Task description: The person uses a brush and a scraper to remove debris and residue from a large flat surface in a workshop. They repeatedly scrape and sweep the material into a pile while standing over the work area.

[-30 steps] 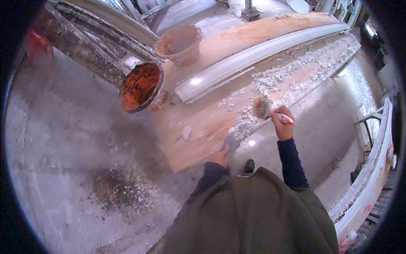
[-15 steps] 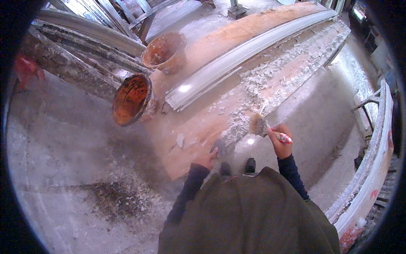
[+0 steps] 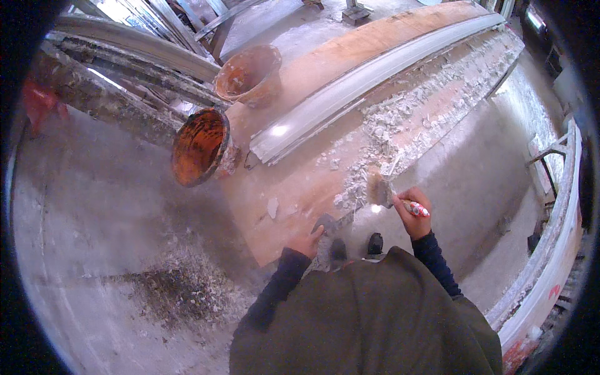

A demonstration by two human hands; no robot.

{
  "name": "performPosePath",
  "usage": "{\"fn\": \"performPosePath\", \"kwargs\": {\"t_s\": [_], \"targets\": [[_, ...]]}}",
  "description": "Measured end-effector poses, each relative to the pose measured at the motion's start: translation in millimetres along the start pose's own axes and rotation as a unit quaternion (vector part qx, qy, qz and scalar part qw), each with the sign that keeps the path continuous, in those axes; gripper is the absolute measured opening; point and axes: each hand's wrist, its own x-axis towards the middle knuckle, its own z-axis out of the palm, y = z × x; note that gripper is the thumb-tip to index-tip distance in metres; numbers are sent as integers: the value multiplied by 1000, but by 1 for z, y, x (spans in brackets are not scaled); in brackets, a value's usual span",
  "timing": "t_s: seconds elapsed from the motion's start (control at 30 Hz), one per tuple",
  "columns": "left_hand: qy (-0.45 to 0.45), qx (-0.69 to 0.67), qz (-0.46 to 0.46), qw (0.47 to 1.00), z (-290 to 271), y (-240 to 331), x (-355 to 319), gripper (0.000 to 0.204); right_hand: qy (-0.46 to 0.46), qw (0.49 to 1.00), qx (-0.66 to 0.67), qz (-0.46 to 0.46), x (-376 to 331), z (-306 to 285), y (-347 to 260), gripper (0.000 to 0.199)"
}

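My right hand (image 3: 414, 219) is closed round a wide paintbrush (image 3: 377, 190) with a red and white handle. Its pale bristles point away from me and meet the loose white plaster scraps (image 3: 356, 181) at the board's near edge. To the left, my left hand (image 3: 304, 242) grips a dark grey, flat, rounded piece (image 3: 325, 222) at the same edge; its exact kind is unclear. Beneath the scraps lies a long tan board (image 3: 300, 203). A long white plaster moulding (image 3: 375, 81) rests along it, beyond both hands.
An orange-lined, dark-rimmed bucket (image 3: 199, 149) lies tilted at the board's left side, with a dusty orange tub (image 3: 249, 78) behind it. Weathered beams (image 3: 119, 100) stand at the far left. A curved white moulding (image 3: 531, 275) runs along the right. Dark debris (image 3: 175, 294) covers some floor.
The brush has shifted slightly left and toward me over the scraps. My left hand still holds the dark piece near the board's edge. The whole view has moved a little.
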Motion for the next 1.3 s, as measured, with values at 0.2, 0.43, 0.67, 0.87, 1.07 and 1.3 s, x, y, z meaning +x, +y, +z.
{"fn": "performPosePath", "kwargs": {"t_s": [0.2,0.43,0.67,0.87,1.07,1.3], "targets": [[-16,-94,-122,988,-61,42,34,40,36,999,25,17,-5,5,8,11],[-82,-106,-98,986,-14,10,-21,43,7,1000,-7,-17,-1,8,-1,11],[61,-84,-28,994,-17,29,27,48,10,1000,-19,13,-19,1,5,12],[-58,-104,-49,992,43,-13,20,40,18,1000,-12,13,-17,-3,0,11],[50,-132,-238,961,-43,59,59,41,25,999,-43,-9,-24,-12,0,11],[-117,-98,-276,949,-54,44,9,38,24,999,-40,-9,-27,-10,8,12]]}}
